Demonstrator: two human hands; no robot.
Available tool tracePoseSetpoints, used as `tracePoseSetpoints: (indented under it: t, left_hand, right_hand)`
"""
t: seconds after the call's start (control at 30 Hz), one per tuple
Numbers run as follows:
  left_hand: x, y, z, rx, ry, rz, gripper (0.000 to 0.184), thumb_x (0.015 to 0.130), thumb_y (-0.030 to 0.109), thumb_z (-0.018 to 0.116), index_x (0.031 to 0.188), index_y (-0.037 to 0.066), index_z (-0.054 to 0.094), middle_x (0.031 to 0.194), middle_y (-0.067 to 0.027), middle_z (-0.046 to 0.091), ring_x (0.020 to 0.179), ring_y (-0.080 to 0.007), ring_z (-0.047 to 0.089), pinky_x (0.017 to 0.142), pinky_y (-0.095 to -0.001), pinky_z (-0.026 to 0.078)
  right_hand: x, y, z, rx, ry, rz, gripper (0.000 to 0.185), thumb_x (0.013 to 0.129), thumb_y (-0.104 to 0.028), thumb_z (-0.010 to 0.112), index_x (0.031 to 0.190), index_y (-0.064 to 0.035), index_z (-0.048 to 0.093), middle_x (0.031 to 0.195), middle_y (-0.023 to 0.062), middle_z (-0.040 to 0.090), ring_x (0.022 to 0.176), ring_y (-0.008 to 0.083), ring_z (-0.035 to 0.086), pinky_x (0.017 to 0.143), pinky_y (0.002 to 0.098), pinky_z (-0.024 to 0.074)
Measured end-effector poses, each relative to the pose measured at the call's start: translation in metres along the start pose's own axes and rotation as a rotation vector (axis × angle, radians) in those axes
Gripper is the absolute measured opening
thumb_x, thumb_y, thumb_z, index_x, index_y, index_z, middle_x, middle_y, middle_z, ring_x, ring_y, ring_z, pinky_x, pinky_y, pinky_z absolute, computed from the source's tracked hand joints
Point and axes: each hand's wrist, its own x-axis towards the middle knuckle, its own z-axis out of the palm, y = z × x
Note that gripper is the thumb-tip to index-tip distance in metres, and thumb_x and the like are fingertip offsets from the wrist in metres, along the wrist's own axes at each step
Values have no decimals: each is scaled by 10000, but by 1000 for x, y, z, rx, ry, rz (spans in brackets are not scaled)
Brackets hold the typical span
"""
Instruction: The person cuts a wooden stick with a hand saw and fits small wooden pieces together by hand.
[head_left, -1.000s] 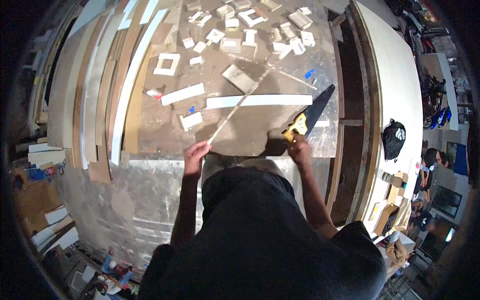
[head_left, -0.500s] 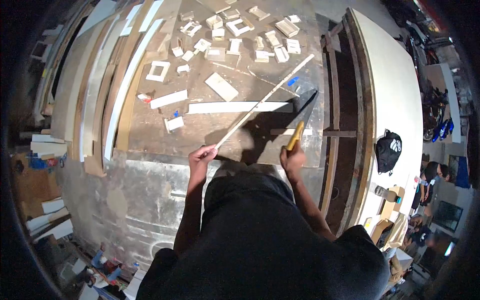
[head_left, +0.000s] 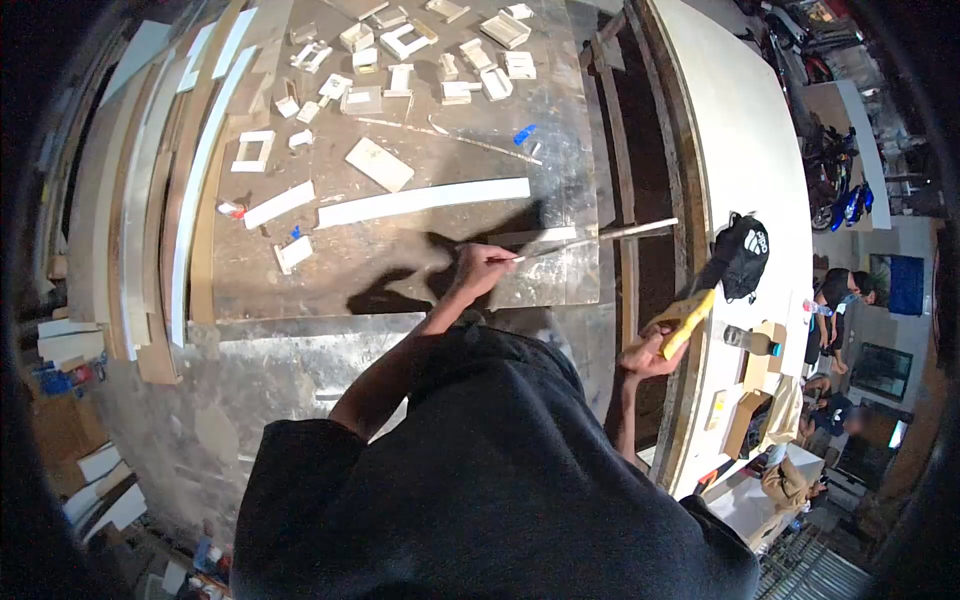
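Note:
My left hand [head_left: 480, 271] is closed on one end of a thin wooden strip [head_left: 640, 230], which points right across the table's edge and the dark gap. My right hand [head_left: 652, 352] grips the yellow handle of a saw [head_left: 688, 318] beside the pale board on the right. The dark saw blade reaches up towards a black bag. On the brown table [head_left: 330, 285], a long white strip [head_left: 425, 201] and a pale rectangular block [head_left: 380, 165] lie beyond my left hand. A short white piece [head_left: 293, 254] is further left.
Small wooden frames and boxes [head_left: 408, 40] are scattered at the table's far side. Long boards [head_left: 205, 190] lie along the left. The pale board [head_left: 740, 130] on the right bears the black bag [head_left: 741, 257], a bottle [head_left: 752, 341] and an open carton [head_left: 745, 425]. People sit at the far right.
My left hand has moved right with the strip, which now points sideways instead of diagonally away. My right hand has carried the saw right, off the table and over to the pale board.

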Motion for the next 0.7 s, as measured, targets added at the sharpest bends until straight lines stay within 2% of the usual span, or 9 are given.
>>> tracePoseSetpoints:
  t: [0.07,0.2,0.27,0.43,0.47,0.5,0.57,0.6,0.7]
  left_hand:
    - [19,-7,37,206,-43,-4,146,802,147,768,908,47,786,788,-109,750,713,-202,713,653,-337,531]
    - [64,-46,124,-500,-138,-245,254,892,253,623,810,61,769,785,-129,738,730,-244,713,673,-377,538]
    - [77,-37,152,345,-164,168,324,900,330,590,805,73,763,821,-116,745,758,-278,710,701,-411,540]
    - [86,-38,209,422,-140,34,153,786,226,699,854,107,768,817,-125,722,778,-324,696,730,-436,537]
    - [87,-38,211,298,-49,77,117,766,161,699,847,109,766,812,-122,723,776,-320,696,726,-430,539]
    - [88,-37,212,174,45,116,116,745,95,699,839,110,765,807,-120,723,773,-316,696,721,-423,541]
    - [104,-30,211,362,108,97,155,727,24,676,843,86,758,796,-115,724,765,-289,703,696,-390,549]
    - [112,-27,204,369,179,162,142,745,18,673,848,74,754,793,-112,728,763,-265,712,686,-355,552]
    - [136,-18,187,235,133,40,107,761,58,731,855,89,771,795,-106,739,740,-252,721,664,-345,554]
  right_hand:
    - [23,-10,-5,-92,29,-70,197,802,-29,491,975,63,513,799,79,515,667,145,510,562,259,448]
    - [59,30,-26,-131,-125,-98,129,877,-14,533,980,65,540,835,80,561,716,130,539,669,246,492]
    - [74,69,-33,57,-267,-3,153,932,-105,559,994,35,556,885,59,605,779,124,576,706,241,491]
    - [126,110,-50,-158,-504,87,163,885,-175,624,893,-14,598,733,80,613,652,158,593,632,294,494]
    - [126,129,-58,-69,-526,254,152,861,-155,616,893,-9,586,718,91,616,629,183,607,615,301,494]
    - [137,134,-63,-180,-580,70,165,876,-156,613,901,4,584,691,91,596,615,170,606,594,302,487]
    - [146,149,-74,-64,-587,134,175,877,-157,605,896,13,574,689,83,592,615,172,612,582,309,481]
    - [148,157,-78,-59,-589,145,175,877,-157,605,896,13,574,689,83,592,615,172,612,582,309,481]
    - [155,181,-91,-45,-590,192,167,850,-139,604,894,19,573,700,80,574,596,183,588,568,321,473]
